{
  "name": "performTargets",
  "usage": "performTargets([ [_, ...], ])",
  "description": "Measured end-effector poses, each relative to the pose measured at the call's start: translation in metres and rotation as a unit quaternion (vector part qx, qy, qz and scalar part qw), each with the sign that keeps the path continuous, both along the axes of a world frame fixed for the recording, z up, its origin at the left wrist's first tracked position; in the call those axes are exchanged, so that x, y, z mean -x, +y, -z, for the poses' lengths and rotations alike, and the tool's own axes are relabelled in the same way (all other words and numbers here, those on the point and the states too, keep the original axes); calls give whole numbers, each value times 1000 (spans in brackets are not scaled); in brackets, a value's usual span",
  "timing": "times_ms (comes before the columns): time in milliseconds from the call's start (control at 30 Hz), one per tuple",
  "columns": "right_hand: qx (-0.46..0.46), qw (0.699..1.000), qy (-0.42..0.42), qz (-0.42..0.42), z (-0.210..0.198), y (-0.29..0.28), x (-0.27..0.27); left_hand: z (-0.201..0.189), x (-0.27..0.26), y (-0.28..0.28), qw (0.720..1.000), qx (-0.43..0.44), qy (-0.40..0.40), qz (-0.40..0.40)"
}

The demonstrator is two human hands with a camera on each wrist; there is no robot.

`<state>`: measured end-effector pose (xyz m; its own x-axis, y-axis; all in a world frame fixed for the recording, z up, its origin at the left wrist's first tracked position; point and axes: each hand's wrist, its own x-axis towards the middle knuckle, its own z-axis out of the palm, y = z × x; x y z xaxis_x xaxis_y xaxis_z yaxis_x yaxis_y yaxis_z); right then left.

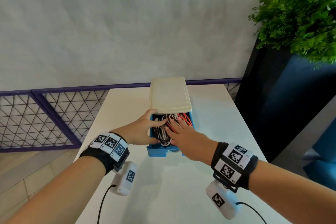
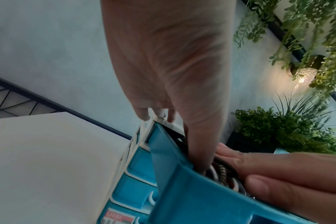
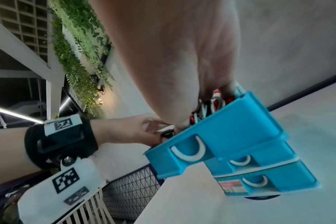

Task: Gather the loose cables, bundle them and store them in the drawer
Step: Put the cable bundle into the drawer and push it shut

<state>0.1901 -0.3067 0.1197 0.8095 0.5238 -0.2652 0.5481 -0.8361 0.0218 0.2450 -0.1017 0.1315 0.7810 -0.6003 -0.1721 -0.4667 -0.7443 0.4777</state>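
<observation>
A small cabinet (image 1: 170,96) with a cream top and blue drawers stands on the white table (image 1: 181,187). Its top drawer (image 1: 156,151) is pulled out and stuffed with red, black, white and braided cables (image 1: 163,133). My right hand (image 1: 183,132) lies flat on the cables, fingers straight, pressing them down. My left hand (image 1: 145,129) reaches over the drawer's left wall. Its thumb (image 2: 197,144) dips into the drawer near the front, and its fingers curl onto the cables. In the right wrist view the left hand (image 3: 128,130) pinches a black loop at the drawer's (image 3: 220,136) corner.
Two lower drawers (image 3: 269,181) are closed. A dark planter (image 1: 272,105) with a green plant (image 1: 300,20) stands right of the table. A purple mesh fence (image 1: 45,114) runs behind and to the left. The grey wall is close behind the cabinet.
</observation>
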Motion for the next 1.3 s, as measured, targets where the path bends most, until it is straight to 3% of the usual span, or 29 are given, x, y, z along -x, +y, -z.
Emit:
performTargets([
  [267, -84, 989, 40, 116, -8, 45, -11, -4, 3, -4, 999, -48, 3, -14],
  [367, -124, 985, 59, 105, -2, 42, -21, 0, 5, -3, 998, -58, -9, -5],
  [467, -172, 983, 24, 59, -5, 28, -19, 6, 12, -5, 997, -73, -1, -11],
  [533, -216, 972, 3, 95, -12, 11, -12, 10, 15, -6, 995, -101, -4, -17],
  [633, -136, 982, -72, 112, -15, -16, -4, 14, 16, -8, 987, -151, -54, -4],
  [800, -81, 990, -25, 115, -4, -25, 0, 17, 16, -16, 974, -190, -116, 29],
  [1000, -30, 994, -32, 98, 10, -15, -8, 18, 17, -25, 970, -213, -115, 24],
  [1100, -55, 993, -15, 106, 8, -14, -15, 19, 15, -27, 983, -171, -72, 11],
  [1233, -219, 969, -12, 113, 5, -21, -24, 8, 12, -19, 998, 28, 53, -31],
  [1300, -221, 970, -55, 80, 3, -27, -27, -1, 9, -11, 990, 96, 75, -73],
])
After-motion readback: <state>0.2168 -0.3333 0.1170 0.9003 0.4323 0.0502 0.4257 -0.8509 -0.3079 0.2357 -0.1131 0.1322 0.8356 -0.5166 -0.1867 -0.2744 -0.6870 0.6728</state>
